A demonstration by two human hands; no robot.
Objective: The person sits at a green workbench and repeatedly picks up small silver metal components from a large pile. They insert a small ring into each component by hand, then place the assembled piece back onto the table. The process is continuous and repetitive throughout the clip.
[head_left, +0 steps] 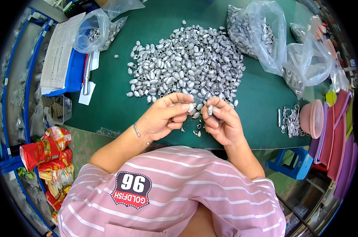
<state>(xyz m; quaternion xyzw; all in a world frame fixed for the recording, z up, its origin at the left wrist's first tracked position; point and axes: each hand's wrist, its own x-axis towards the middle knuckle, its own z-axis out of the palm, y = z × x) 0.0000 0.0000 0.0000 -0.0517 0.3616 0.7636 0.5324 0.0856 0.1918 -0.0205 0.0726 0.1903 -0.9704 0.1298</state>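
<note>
Both hands are raised over the near edge of a green table [108,106], a short gap apart. Between thumb and forefinger, my left hand [165,116] pinches a small silver metal fitting [191,107]. My right hand [225,122] grips another small metal fitting [210,110] the same way. Just beyond them spreads a large heap of similar grey metal fittings [187,63], many with a round hole in one end. A few loose pieces and tiny scraps [197,132] lie between the hands.
Clear plastic bags of metal parts [252,33] stand at the back right. A blue bin [74,75] with papers and a bag sits at left. Small metal pieces [291,120] lie by a pink bowl [311,118]. A blue stool [291,162] stands below the right edge.
</note>
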